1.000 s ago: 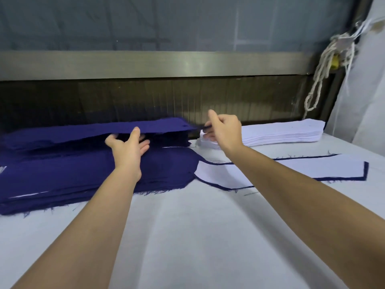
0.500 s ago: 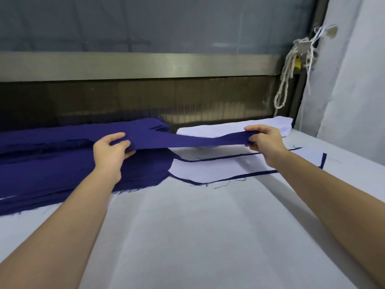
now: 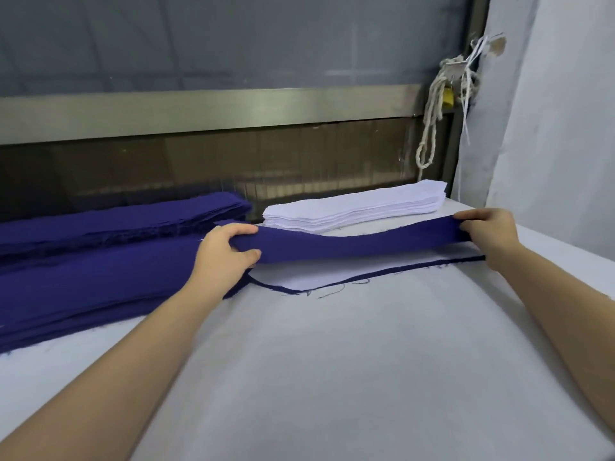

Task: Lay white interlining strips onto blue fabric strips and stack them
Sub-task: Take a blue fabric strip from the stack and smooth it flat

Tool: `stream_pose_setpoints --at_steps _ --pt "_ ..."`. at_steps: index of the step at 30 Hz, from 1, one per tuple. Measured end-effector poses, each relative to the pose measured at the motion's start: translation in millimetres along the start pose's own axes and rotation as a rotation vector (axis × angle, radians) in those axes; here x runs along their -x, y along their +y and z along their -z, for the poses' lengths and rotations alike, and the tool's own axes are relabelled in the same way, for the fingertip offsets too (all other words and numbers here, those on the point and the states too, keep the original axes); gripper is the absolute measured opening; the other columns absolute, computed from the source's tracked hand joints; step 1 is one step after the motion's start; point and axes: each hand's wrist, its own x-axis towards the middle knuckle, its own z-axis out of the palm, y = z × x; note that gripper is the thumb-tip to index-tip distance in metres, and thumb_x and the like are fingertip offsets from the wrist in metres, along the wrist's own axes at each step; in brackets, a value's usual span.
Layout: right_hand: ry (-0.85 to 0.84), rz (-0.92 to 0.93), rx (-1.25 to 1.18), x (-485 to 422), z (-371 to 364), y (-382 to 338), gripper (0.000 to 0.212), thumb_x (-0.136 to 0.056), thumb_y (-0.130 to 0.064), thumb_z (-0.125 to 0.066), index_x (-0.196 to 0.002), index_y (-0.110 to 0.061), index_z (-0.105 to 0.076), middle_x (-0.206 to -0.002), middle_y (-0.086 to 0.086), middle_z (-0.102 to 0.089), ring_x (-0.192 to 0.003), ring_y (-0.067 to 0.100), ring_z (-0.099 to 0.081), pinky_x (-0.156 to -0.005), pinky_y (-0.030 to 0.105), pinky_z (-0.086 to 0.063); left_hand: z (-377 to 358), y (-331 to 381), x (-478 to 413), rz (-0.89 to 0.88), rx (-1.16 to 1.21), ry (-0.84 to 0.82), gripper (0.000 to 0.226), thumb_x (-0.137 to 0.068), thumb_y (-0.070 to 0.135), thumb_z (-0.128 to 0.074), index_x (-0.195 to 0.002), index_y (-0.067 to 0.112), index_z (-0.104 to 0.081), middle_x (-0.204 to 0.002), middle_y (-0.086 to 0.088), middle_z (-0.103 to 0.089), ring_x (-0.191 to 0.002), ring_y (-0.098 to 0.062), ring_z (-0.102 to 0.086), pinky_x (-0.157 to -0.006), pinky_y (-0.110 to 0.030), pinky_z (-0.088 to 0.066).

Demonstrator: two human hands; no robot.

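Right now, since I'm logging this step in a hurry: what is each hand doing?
Left hand: grips the left end of the blue strip.
Right hand: pinches the same strip's right end.

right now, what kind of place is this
Probably a garment workshop's prep table: a stack of white interlining strips, piles of cut blue fabric strips, and a wide white worktable.

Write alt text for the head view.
The left hand and right hand hold the ends of a long dark-blue fabric strip above a white-topped blue strip on the white table; blue fabric stack and white interlining stack behind.
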Motion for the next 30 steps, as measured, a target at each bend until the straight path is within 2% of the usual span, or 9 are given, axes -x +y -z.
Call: stream_pose_setpoints --at_steps 2,6,9,11,15,18,20,23,30 --pt "-0.003 -0.011 -0.010 -2 3 2 0.034 -0.084 0.010 -0.048 -0.103 -0.007 -0.070 -0.099 0.008 -0.061 -0.091 0.022 -0.052 -0.092 0.032 -0.046 -3 0 2 0.007 -0.017 -0.022 0.040 -0.078 0.001 -0.071 -0.110 0.023 -0.063 -0.101 -0.011 -0.062 -0.078 -0.024 -0.064 -0.073 -0.024 -0.050" --pt "-0.008 -0.029 0.010 -3 7 7 0.043 -0.080 0.011 -0.045 -0.108 -0.013 -0.068 -0.105 0.005 -0.057 -0.095 0.022 -0.053 -0.089 0.032 -0.047 -7 -3 4 0.006 -0.091 -0.057 0.057 -0.075 0.002 -0.072 -0.124 0.025 -0.057 -0.100 -0.010 -0.055 -0.061 -0.015 -0.053 -0.047 -0.011 -0.041" --pt "-0.015 -0.026 0.034 -4 9 9 0.048 -0.078 0.010 -0.043 -0.110 -0.015 -0.068 -0.110 0.004 -0.056 -0.099 0.024 -0.053 -0.088 0.035 -0.047 -7 -5 4 0.018 -0.100 -0.054 0.060 -0.077 0.006 -0.072 -0.131 0.025 -0.052 -0.113 -0.015 -0.058 -0.090 -0.029 -0.060 -0.065 -0.018 -0.044" --pt "-0.013 -0.028 0.055 -4 10 9 0.050 -0.078 0.010 -0.041 -0.111 -0.017 -0.068 -0.107 0.007 -0.057 -0.093 0.026 -0.053 -0.080 0.034 -0.047 -6 -7 5 0.031 -0.047 -0.025 0.053 -0.081 0.012 -0.071 -0.130 0.023 -0.054 -0.117 -0.015 -0.060 -0.103 -0.030 -0.058 -0.080 -0.025 -0.044" --pt "0.000 0.015 0.108 -4 11 9 0.053 -0.078 0.010 -0.039 -0.115 -0.016 -0.066 -0.100 0.009 -0.056 -0.080 0.026 -0.052 -0.064 0.028 -0.043 -4 -9 4 0.005 -0.049 0.064 0.030 -0.085 0.024 -0.067 -0.115 0.020 -0.064 -0.103 -0.001 -0.063 -0.072 -0.009 -0.053 -0.075 -0.024 -0.040" --pt "-0.014 0.039 0.180 -3 11 11 0.056 -0.077 0.012 -0.038 -0.118 -0.015 -0.065 -0.104 0.010 -0.055 -0.068 0.021 -0.047 -0.056 0.025 -0.036 -3 -13 2 -0.019 -0.100 0.092 0.018 -0.087 0.018 -0.065 -0.104 0.018 -0.069 -0.099 0.007 -0.062 -0.074 -0.007 -0.051 -0.077 -0.025 -0.039" --pt "-0.009 0.059 0.244 -2 11 13 0.057 -0.076 0.013 -0.037 -0.119 -0.015 -0.064 -0.116 0.014 -0.057 -0.075 0.023 -0.045 -0.053 0.024 -0.034 -2 -16 2 -0.036 -0.188 0.087 0.016 -0.086 0.013 -0.065 -0.101 0.017 -0.070 -0.098 0.008 -0.060 -0.077 -0.009 -0.049 -0.077 -0.026 -0.038" --pt "0.010 0.087 0.316 -1 11 12 0.059 -0.077 0.014 -0.036 -0.122 -0.013 -0.062 -0.131 0.015 -0.053 -0.090 0.023 -0.046 -0.067 0.029 -0.041 -1 -19 2 -0.026 -0.261 0.071 0.017 -0.085 0.009 -0.065 -0.098 0.018 -0.070 -0.090 0.009 -0.057 -0.080 -0.009 -0.050 -0.077 -0.025 -0.038" --pt "0.046 0.138 0.377 0 12 12 0.055 -0.079 0.017 -0.038 -0.125 -0.004 -0.058 -0.134 0.016 -0.051 -0.121 0.035 -0.047 -0.097 0.039 -0.040 -2 -16 2 -0.043 -0.269 0.085 0.015 -0.088 0.011 -0.060 -0.094 0.018 -0.071 -0.090 0.008 -0.062 -0.080 -0.011 -0.053 -0.076 -0.025 -0.038"
